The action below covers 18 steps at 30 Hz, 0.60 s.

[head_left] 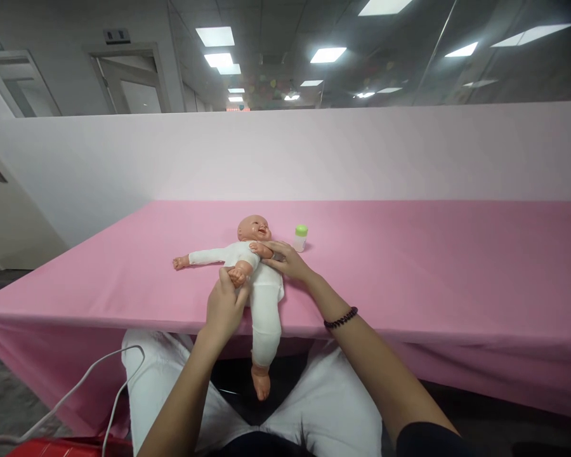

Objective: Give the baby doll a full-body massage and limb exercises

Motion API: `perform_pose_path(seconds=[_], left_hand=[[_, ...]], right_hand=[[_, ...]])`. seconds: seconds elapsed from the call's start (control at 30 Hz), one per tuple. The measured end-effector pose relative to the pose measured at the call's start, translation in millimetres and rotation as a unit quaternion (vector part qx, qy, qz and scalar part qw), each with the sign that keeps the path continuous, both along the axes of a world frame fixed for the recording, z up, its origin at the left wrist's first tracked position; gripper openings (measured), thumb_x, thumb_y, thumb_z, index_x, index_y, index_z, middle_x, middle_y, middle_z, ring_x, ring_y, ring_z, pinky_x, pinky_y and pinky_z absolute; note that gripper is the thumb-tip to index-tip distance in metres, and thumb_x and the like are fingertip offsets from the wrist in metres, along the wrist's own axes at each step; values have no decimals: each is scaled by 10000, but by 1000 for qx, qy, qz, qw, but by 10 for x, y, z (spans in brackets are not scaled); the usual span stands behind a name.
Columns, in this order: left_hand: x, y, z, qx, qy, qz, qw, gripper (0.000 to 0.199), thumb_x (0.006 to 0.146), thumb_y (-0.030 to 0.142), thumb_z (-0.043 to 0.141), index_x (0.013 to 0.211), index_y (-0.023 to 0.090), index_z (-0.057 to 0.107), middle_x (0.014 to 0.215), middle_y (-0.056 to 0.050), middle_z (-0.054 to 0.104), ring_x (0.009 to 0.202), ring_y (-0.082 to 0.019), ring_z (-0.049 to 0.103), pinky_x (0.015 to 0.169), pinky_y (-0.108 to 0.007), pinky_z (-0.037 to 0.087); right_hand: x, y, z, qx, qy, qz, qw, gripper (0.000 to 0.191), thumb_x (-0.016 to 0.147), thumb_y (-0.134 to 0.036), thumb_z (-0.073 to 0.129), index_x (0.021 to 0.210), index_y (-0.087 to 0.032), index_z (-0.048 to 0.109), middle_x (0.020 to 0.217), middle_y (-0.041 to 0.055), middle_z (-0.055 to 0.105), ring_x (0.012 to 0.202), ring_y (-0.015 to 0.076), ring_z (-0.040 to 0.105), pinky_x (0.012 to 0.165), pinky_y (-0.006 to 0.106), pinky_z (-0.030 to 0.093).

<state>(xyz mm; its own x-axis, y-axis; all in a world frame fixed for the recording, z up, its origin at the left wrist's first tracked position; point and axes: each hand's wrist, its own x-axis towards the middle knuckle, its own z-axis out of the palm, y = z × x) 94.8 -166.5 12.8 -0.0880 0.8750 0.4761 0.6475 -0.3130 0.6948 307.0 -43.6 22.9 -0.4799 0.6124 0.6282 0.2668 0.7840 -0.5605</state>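
We count one doll [265, 292], a bald baby figure of flesh-toned plastic with a white cloth body, lying face up on one long bench [433, 266] draped in pink cloth. It lies near the front edge, its head farthest from us; one leg hangs past that edge above our lap. Of its two arms, one stretches out to the left and the other folds over its chest.

The fingers of our left hand [225, 309] are drawn narrow, holding the bare end of the doll's raised limb, which looks like a foot. The fingers of our right hand [290, 261] rest on the folded arm and touch the chest; we cannot tell whether they grip. One dark, ridged bracelet [341, 317] circles our right forearm.

Just beyond that hand stands one small, upright, translucent bottle [300, 242] with a bright green cap. It is beside the doll, not touching it, and any label on it is too small for us to read.

Above a half-open door behind the low white partition [361, 152] we find one grey sign [117, 36], its marks too small to make out. At our lower left, one pale looping cable [132, 347] rises near one glossy red object [61, 449].
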Motion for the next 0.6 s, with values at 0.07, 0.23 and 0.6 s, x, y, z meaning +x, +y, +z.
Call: perform_pose_path(seconds=[0.07,0.23,0.6], left_hand=[[-24,-45,-16,12,-30,8,999,239,969,424,504,1065,218,428,891,-69,668,793,-271,677,662,-361,484],[-147,-342,-212,151,-115,90,978,355,901,451,634,1090,187,491,924,-54,643,823,-225,673,706,-344,531],[-550,-1073,-1277,147,-138,172,964,303,672,463,726,854,275,572,761,-34,583,669,-282,644,576,-493,594]], right_hand=[[1,17,-17,-13,26,-6,1000,465,916,-421,716,1368,-334,652,1409,43,654,1321,301,585,1157,519,424],[41,162,-43,-76,244,-56,965,580,893,-501,709,1416,-294,569,1499,71,571,1401,269,523,1208,469,391],[295,558,-222,-251,517,-287,766,499,840,-427,632,1298,-263,516,1424,77,581,1149,213,675,958,413,588]])
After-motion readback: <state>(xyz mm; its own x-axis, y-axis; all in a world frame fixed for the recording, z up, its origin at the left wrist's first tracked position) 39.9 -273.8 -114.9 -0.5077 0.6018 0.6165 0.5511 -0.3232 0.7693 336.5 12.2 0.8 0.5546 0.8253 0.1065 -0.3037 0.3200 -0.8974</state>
